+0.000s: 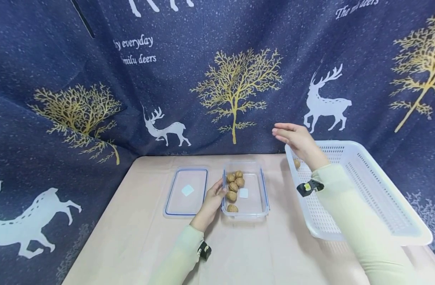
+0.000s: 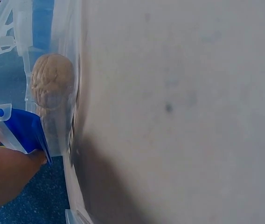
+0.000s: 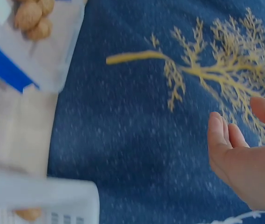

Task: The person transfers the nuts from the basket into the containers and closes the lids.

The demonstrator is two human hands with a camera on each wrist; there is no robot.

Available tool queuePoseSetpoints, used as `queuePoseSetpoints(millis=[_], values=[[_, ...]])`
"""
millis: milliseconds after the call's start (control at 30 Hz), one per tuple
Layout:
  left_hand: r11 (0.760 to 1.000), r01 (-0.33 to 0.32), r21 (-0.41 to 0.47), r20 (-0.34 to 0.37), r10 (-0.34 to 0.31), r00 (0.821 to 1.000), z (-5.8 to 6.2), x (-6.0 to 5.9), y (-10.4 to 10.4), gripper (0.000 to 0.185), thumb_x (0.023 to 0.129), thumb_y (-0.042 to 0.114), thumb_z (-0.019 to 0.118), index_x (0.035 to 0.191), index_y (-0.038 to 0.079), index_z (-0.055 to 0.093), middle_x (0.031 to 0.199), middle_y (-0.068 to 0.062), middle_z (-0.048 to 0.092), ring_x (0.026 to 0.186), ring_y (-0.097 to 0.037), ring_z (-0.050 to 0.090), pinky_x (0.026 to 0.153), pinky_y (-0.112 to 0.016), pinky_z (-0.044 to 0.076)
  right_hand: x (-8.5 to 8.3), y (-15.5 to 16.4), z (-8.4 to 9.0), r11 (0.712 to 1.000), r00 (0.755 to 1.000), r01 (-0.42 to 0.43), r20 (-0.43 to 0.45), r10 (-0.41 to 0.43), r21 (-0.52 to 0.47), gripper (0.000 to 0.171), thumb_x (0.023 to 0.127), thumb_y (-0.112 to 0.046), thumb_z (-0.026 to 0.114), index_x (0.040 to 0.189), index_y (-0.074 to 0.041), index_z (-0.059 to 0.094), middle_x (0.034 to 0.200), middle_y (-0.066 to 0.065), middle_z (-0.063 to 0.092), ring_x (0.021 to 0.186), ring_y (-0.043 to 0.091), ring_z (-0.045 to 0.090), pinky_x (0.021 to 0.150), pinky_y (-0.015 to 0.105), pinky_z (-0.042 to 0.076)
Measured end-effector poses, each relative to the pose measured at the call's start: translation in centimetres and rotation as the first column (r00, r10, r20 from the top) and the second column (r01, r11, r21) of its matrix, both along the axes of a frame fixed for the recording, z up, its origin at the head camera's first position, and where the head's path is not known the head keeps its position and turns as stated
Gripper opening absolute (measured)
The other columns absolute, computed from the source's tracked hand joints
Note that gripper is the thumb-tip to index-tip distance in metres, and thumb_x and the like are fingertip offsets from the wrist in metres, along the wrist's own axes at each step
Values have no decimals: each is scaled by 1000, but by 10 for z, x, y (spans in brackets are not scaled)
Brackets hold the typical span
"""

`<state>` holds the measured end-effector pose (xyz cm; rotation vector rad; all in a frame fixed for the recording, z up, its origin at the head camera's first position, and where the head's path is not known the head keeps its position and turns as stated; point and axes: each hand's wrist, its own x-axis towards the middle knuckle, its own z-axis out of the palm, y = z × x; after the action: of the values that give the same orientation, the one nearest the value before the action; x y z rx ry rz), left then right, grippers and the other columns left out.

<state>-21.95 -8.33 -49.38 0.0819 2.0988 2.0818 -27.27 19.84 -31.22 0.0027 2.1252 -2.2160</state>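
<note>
A clear food container [image 1: 256, 198] with blue-edged sides stands on the table. Several walnuts [image 1: 233, 186] lie along its left side. My left hand [image 1: 212, 200] grips the container's left wall, with the thumb at the blue clip [image 2: 25, 130] in the left wrist view. Raised above the left rim of a white perforated basket [image 1: 367, 174], my right hand [image 1: 295, 138] has its fingers extended and holds nothing. One walnut [image 1: 297, 163] is inside the basket near its left wall, partly beside my wrist in the head view.
Left of the container, a clear lid [image 1: 197, 182] with a blue seal lies flat on the light table [image 1: 132, 237]. A dark blue cloth [image 1: 203, 118] printed with deer and trees hangs behind the table's far edge.
</note>
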Motion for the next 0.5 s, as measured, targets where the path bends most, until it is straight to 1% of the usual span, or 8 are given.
queuePoseSetpoints(millis=[67,100,233,300,367,433,500], values=[[1000,-1,-2,0,1,1000,0,0,0,53,99,8,46,148,-2,27,153,-23,28,142,-39,23,118,-48,18,1,9,2,1000,1000,13,1,-13,24,63,92,-16,65,144,4,36,109,-3,62,97,2,62,106,24,41],[1000,-1,-7,-2,1,1000,0,0,1,53,99,8,45,148,-2,27,153,-23,28,141,-39,23,117,-48,19,2,14,2,999,1000,21,1,-21,35,64,92,-17,66,144,3,37,113,-2,61,97,1,62,106,23,41],[1000,-6,-6,1,6,1000,-1,-1,1,53,99,8,46,148,-1,29,153,-22,29,141,-39,23,117,-49,19,0,33,-5,998,999,50,-1,-50,38,65,91,-20,67,144,3,36,126,4,55,97,0,61,105,22,41],[1000,-3,-8,-2,3,1000,-2,-1,1,53,99,8,46,148,-1,29,152,-23,29,141,-39,24,117,-49,20,-2,42,-12,997,998,65,-8,-65,33,66,91,-19,67,144,3,36,124,2,54,97,-1,61,104,22,42],[1000,-3,-2,2,3,1000,-2,-1,1,53,99,8,46,148,0,29,153,-22,29,142,-39,24,117,-49,20,-5,52,-20,997,997,70,-16,-70,14,67,91,-17,67,145,5,33,119,-2,54,95,-1,62,103,21,43],[1000,-3,2,3,3,1000,-2,-2,1,53,99,8,46,149,0,29,153,-22,28,142,-38,24,117,-48,20,-8,62,-28,997,997,73,-16,-74,-36,67,91,-13,66,145,5,32,113,-4,55,93,-1,63,102,20,44],[1000,-6,5,4,6,1000,-2,-2,1,53,99,8,46,149,1,29,153,-21,28,142,-38,23,118,-48,19,-11,71,-36,991,997,72,-13,-74,-117,59,91,-8,65,141,5,36,106,-6,61,89,0,65,101,20,44]])
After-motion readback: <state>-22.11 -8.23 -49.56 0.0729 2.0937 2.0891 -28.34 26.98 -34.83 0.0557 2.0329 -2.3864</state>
